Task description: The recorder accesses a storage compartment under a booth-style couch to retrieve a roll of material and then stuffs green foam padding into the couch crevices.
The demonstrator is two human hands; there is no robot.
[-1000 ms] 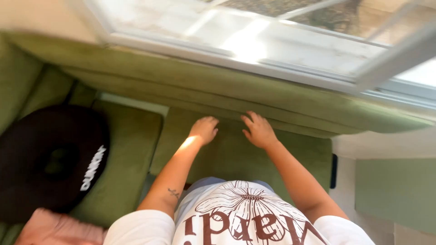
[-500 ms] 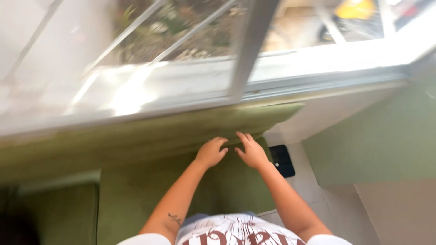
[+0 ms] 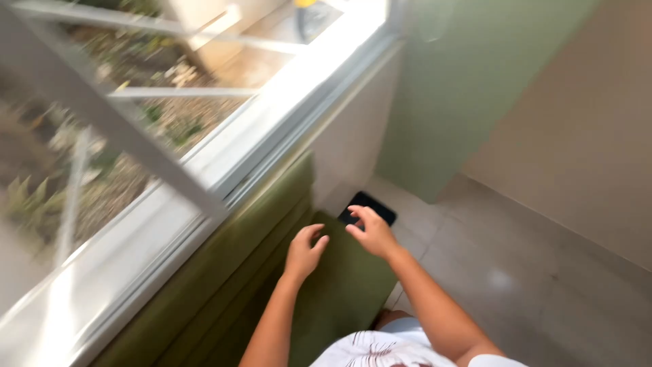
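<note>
My left hand rests with loosely curled fingers on the green sofa seat cushion, near its far end. Just to its right, my right hand hovers over the cushion's corner, fingers spread, holding nothing. Its fingertips reach toward a flat black object lying on the floor beyond the sofa's end. Both forearms stretch forward from my white printed shirt.
The green sofa back runs under a wide window with a white frame. Beyond the glass are gravel and plants. A green wall meets a beige wall at the right, above a grey tiled floor.
The view has swung to the right, toward the sofa's end and the floor. Both hands have stayed on the cushion, and the right hand has lifted and reached nearer the black object.
</note>
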